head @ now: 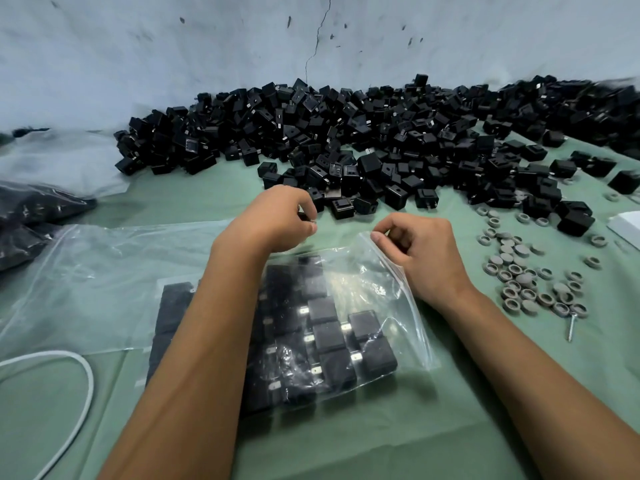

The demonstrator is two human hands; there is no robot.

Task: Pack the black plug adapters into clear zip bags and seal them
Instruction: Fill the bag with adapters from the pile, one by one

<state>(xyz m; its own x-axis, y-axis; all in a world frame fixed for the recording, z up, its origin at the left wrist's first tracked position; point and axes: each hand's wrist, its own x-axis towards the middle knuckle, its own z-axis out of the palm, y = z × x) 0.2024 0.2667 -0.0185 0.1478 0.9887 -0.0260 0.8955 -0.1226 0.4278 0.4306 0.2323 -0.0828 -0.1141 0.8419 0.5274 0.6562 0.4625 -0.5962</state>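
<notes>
We see the right hand (420,252) pinching the top corner of a clear zip bag (367,306) between thumb and forefinger, its other fingers curled. The left hand (277,220) is curled over the far edge of the same bag, fingertips pressed together, though we cannot tell whether it pinches the plastic. Inside the bag, packed adapters (325,337) lie in rows, metal prongs showing. The bag rests on a green cloth (346,445). Beyond the hands a large heap of loose black adapters (346,140) runs along the wall. Grey round caps (530,278) lie scattered to the right, and a white cable (85,382) loops at the left.
</notes>
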